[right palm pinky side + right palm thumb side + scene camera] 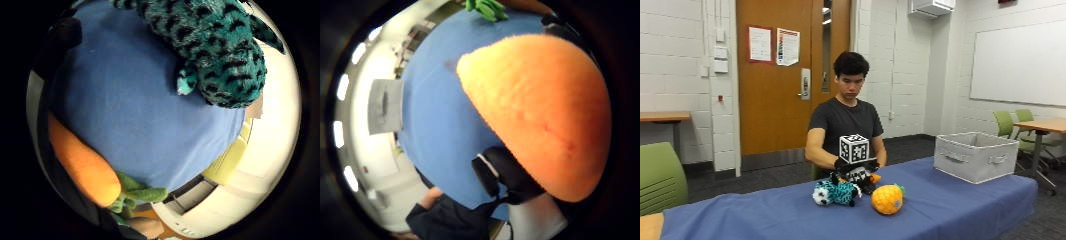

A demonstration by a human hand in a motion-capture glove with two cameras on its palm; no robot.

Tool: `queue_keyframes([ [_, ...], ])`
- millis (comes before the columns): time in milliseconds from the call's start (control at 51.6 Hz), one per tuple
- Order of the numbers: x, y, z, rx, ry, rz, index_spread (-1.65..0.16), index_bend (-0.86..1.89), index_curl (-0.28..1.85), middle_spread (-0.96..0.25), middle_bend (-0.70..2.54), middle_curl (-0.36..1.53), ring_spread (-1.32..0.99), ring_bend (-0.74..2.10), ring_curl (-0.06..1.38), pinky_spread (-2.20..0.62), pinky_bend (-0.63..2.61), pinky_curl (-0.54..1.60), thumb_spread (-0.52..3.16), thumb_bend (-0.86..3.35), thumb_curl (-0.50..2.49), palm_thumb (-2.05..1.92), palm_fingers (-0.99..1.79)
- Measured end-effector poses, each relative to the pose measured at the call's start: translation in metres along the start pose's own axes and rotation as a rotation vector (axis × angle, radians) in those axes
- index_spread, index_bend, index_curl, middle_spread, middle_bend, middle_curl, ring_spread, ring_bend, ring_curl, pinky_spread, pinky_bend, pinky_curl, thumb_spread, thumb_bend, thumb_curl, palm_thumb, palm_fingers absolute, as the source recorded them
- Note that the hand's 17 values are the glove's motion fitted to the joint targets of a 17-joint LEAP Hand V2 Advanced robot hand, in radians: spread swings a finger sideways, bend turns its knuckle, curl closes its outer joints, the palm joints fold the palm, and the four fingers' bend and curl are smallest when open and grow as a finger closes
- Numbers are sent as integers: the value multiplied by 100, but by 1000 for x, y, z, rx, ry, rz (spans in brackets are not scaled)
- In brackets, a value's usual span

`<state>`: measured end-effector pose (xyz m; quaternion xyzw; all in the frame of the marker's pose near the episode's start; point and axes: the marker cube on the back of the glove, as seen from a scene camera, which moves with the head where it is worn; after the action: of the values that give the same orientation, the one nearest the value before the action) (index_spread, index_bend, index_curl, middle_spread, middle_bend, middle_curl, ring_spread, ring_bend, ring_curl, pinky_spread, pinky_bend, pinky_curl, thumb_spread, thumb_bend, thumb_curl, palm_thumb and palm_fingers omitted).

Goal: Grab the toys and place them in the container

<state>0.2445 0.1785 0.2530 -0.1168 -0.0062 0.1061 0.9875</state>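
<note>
In the outside view my gloved right hand (856,170) is low over the blue-covered table (953,210), just behind a teal and black plush animal (833,193). An orange plush carrot (873,177) pokes out beside the hand. The palm views show this carrot (545,115) close against the palm, its green leaves (137,195) at one end, and a gloved finger (502,175) curls against it. The teal plush (220,45) lies on the cloth nearby. A round orange plush fruit (887,199) sits in front of the hand. The grey fabric container (975,156) stands open at the table's right end.
The table's right edge is just past the container. Green chairs (1013,125) and another table (1043,125) stand at the far right. A green chair (660,175) sits at the near left. Bare blue cloth lies between the toys and the container.
</note>
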Motion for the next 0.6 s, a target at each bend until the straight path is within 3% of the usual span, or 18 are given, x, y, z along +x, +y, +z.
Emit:
queue_keyframes([
  [310, 0, 5, -11, 148, -63, -43, -30, 27, 42, -19, 18, 35, -49, 49, 30, -33, 66, 38, 140, 19, 27, 35, 73],
  [465, 1, 6, -21, 205, -67, -57, -32, 39, 50, -20, 20, 35, -50, 53, 32, -37, 66, 38, 138, 23, 35, 46, 97],
  [485, 1, 6, -22, 207, -68, -56, -32, 35, 48, -20, 16, 34, -49, 54, 31, -36, 64, 37, 141, 23, 35, 46, 85],
  [601, 4, 0, -35, 176, -54, -49, -32, 29, 51, -26, 38, 41, -48, 67, 36, -41, 64, 37, 130, 20, 41, 49, 126],
])
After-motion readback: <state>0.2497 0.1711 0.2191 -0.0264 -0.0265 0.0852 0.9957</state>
